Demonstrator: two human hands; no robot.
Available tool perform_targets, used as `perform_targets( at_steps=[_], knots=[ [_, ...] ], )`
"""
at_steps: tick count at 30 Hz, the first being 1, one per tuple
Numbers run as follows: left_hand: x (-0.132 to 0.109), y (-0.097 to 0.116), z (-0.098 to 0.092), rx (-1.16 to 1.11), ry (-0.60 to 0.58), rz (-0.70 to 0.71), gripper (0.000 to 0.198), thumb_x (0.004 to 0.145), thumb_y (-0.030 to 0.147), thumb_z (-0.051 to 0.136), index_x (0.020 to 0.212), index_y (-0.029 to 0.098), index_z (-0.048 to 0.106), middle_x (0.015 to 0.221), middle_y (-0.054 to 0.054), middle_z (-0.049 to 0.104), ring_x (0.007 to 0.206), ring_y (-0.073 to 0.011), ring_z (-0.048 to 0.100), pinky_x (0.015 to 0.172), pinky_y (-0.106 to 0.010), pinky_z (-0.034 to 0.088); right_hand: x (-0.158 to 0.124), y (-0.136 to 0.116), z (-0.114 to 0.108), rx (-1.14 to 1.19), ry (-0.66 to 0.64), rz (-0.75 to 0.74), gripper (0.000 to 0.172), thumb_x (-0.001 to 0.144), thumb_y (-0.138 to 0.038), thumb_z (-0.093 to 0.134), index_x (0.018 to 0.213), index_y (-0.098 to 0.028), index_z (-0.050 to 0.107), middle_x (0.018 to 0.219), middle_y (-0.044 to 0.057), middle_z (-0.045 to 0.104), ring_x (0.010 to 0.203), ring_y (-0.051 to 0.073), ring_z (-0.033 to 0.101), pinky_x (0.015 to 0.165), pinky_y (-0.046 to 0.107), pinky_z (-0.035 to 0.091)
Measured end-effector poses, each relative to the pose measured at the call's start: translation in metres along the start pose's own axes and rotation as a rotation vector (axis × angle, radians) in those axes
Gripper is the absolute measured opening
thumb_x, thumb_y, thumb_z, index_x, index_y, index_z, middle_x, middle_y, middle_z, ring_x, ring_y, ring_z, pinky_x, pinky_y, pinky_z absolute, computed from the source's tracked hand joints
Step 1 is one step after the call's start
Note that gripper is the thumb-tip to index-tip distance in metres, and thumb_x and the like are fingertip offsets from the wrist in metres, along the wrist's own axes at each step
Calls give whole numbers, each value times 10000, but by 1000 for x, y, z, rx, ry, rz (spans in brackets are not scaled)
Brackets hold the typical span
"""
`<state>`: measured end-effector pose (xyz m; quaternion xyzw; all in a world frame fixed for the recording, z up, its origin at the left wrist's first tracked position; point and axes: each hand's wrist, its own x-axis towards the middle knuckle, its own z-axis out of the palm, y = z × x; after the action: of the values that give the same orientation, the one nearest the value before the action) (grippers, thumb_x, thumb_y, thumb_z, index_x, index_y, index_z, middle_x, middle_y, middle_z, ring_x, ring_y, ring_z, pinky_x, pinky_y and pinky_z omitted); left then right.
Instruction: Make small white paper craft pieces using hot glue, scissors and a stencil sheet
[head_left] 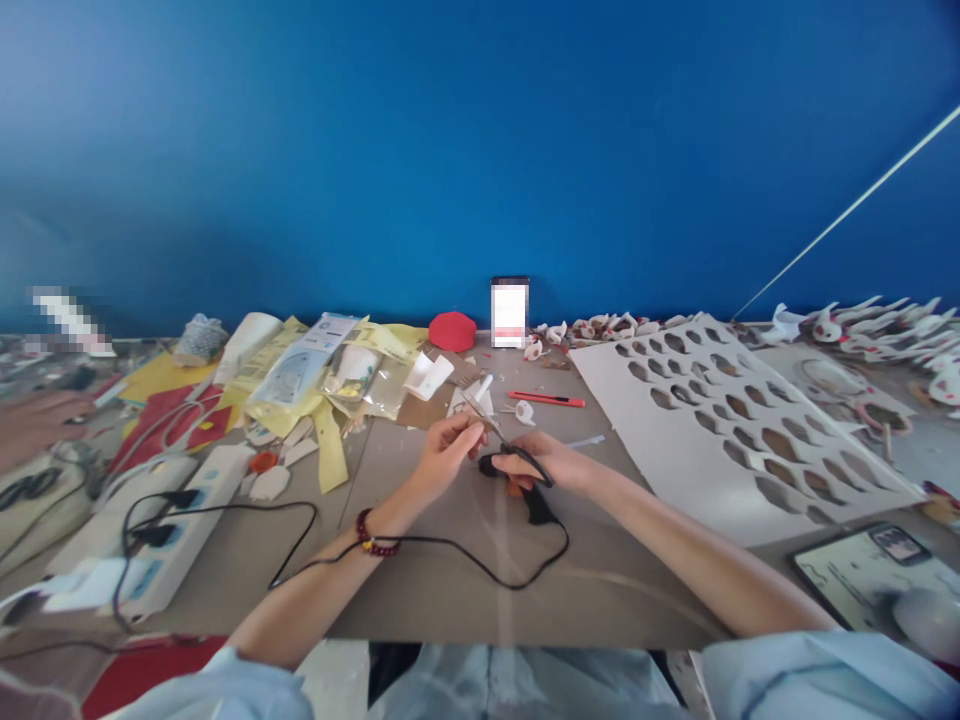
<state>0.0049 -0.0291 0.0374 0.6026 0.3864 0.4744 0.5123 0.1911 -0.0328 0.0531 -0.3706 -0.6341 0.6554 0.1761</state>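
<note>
Blue wall (pixel 480 150) loomed beyond the right grip (pixel 551 460), which clasped scissors (pixel 537 463); left grip (pixel 450 447) curled by the blades (pixel 491 424), its hold unclear!

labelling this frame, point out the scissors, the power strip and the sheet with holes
Scissors (pixel 504 437), head view: blades, near the handles.
Power strip (pixel 189 528), head view: top face.
Sheet with holes (pixel 666 450), head view: uncut part beside the holes.

Scissors (pixel 537 464) in right grip (pixel 559 461); left grip (pixel 450 445) near blades (pixel 491 424).
</note>
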Motion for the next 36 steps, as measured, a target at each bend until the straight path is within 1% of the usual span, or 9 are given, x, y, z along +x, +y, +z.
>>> perform_targets(
  at_steps=[5, 12, 15, 18, 20, 24, 30, 34, 36],
  knots=[
    [1, 0, 0, -5, -23, 4, 328, 823, 395, 551, 605, 151, 550, 566, 17, 494, 521, -89, 437, 515, -227, 336, 2, 7, 2, 20, 17, -15, 459, 765, -579, 584, 606, -176, 435, 523, -44, 428, 504, 86, 420, 499, 224, 342],
    [0, -2, -1, 6, 20, 0, 323, 818, 409, 564, 623, 152, 582, 571, 11, 507, 516, -93, 440, 512, -232, 345, 2, 9, 5, 88, 13, 2, 483, 740, -589, 605, 562, -182, 416, 490, -50, 397, 480, 86, 406, 500, 238, 352],
    [0, -1, 0, 4, 35, -14, 336, 809, 432, 567, 624, 151, 586, 568, 9, 513, 516, -94, 446, 510, -232, 347, 1, 7, 6, 76, 37, 3, 491, 738, -584, 609, 537, -178, 420, 471, -44, 420, 475, 87, 424, 507, 241, 360],
    [1, 1, 0, 14, 34, -17, 347, 803, 442, 570, 616, 150, 587, 550, 12, 510, 505, -91, 446, 507, -231, 347, 1, 6, 7, 70, 77, -11, 487, 733, -560, 627, 508, -175, 430, 423, -49, 415, 436, 78, 394, 500, 247, 363],
    [0, 2, 1, 15, 22, -20, 354, 796, 449, 578, 607, 150, 584, 534, 15, 502, 497, -90, 445, 503, -233, 347, 1, 5, 7, 69, 97, -24, 484, 728, -546, 638, 491, -174, 439, 398, -49, 414, 413, 73, 372, 488, 248, 361],
    [0, 3, 3, 12, -2, -31, 372, 791, 472, 580, 606, 149, 569, 525, 17, 497, 491, -91, 438, 496, -236, 342, 2, 4, 5, 70, 133, -26, 475, 732, -532, 638, 482, -161, 477, 412, -26, 469, 425, 78, 410, 491, 241, 366],
    [0, 3, 4, 59, -41, 0, 405, 820, 488, 544, 593, 153, 533, 513, 23, 462, 499, -94, 422, 506, -240, 332, 3, -1, -1, 130, 271, -65, 400, 700, -514, 670, 616, -135, 570, 512, -17, 525, 491, 77, 430, 483, 220, 311],
    [-1, 6, 4, 127, -150, 51, 390, 861, 449, 497, 605, 156, 532, 541, 15, 468, 528, -101, 423, 527, -240, 330, 3, -3, -7, 219, 289, -92, 374, 683, -486, 694, 752, -131, 599, 588, -17, 544, 490, 67, 398, 451, 213, 263],
    [-2, 8, 4, 188, -196, 95, 382, 876, 418, 481, 600, 158, 529, 557, 12, 471, 547, -103, 427, 545, -240, 332, 3, -1, -8, 241, 266, -102, 359, 677, -462, 707, 766, -131, 600, 593, -20, 541, 490, 65, 393, 448, 213, 253]
  ],
)
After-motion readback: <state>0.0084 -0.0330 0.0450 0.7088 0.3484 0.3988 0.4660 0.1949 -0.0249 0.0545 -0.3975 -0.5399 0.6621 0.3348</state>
